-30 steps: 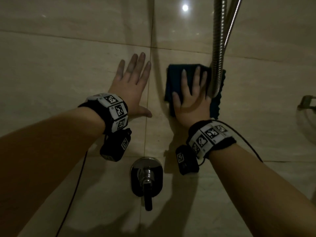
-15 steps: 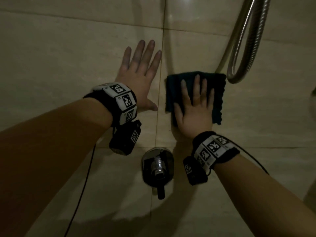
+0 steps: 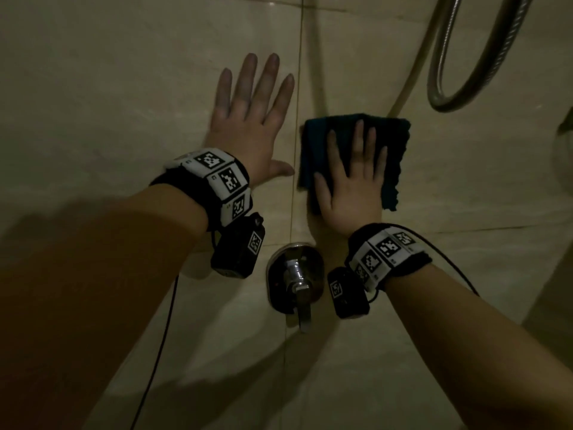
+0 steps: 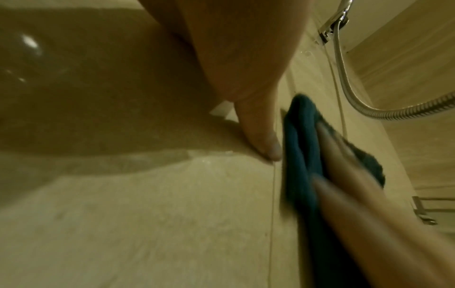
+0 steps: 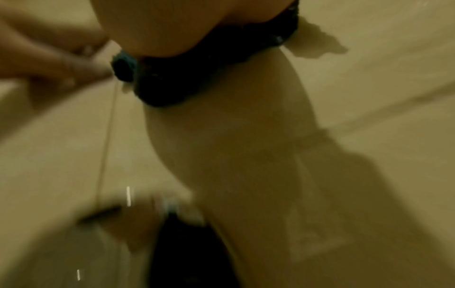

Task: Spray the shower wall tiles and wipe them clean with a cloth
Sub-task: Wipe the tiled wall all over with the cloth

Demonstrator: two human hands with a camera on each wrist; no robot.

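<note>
Down the wall tiles (image 3: 124, 103) my right hand (image 3: 350, 187) has slid the cloth (image 3: 393, 144), nearer the valve handle (image 3: 297, 283) below; fingers straight, pressing it flat; my left hand (image 3: 248, 131), just beside, rests splayed on tile.

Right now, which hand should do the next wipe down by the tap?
The right hand, probably. It lies flat on the dark cloth, pressing it to the wall tile just above the tap. The left hand is flat on bare tile, holding nothing.
</note>
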